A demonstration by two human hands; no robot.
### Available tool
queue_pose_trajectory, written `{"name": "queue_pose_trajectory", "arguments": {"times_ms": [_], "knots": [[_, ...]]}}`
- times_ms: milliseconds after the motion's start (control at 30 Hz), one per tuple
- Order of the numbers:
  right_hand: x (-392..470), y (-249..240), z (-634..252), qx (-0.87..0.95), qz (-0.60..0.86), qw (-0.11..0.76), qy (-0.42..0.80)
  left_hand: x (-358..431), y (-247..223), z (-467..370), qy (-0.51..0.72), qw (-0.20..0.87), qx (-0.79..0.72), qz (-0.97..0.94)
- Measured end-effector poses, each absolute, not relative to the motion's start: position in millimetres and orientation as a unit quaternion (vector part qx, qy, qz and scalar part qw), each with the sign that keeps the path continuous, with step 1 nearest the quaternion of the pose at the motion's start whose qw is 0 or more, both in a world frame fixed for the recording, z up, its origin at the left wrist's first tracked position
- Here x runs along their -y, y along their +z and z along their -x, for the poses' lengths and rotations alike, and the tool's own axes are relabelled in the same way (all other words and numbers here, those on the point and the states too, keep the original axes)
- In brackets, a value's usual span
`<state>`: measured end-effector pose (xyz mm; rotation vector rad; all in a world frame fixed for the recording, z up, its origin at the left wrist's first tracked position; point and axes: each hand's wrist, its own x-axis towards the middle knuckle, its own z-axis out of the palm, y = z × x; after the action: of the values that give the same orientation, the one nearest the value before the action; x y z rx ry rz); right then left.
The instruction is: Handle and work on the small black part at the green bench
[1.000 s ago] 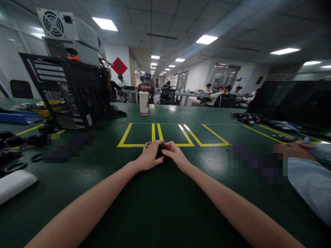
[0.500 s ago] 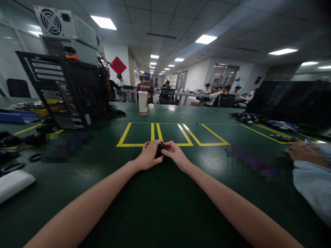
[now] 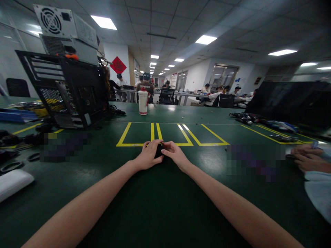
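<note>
A small black object (image 3: 159, 151), its kind unclear, rests on the green table between my hands. My left hand (image 3: 148, 155) lies over its left side, with the fingers curled across the top and the thumb at the near side. Against its right side, the thumb and fingertips of my right hand (image 3: 175, 155) are closed in a pinch. Much of the object is hidden by my left fingers. Just beyond it, yellow tape (image 3: 134, 145) marks several open-ended outlines on the table.
An open computer case (image 3: 77, 93) stands at the left with power supplies (image 3: 64, 24) stacked on top. A white cup (image 3: 143, 103) stands farther back. Cables (image 3: 243, 117) lie at the right. At the right edge, another person's hands (image 3: 310, 156) hold something small.
My hands and the black object stay almost where they were. The other person's hands and sleeve at the right edge have shifted to the right, and more of both hands now shows.
</note>
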<state>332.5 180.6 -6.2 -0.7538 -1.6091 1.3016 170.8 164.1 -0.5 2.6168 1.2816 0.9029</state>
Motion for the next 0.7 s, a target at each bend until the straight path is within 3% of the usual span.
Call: {"name": "queue_pose_trajectory", "arguments": {"times_ms": [300, 700], "knots": [[-179.4, -4.0, -330.9, 0.646, 0.313, 0.484, 0.5, -162.7, 1.2, -169.7, 0.296, 0.043, -0.407, -0.863], [-179.4, -2.5, -334.5, 0.644, 0.283, 0.454, 0.547, -161.5, 0.7, -169.8, 0.295, 0.031, -0.409, -0.863]]}}
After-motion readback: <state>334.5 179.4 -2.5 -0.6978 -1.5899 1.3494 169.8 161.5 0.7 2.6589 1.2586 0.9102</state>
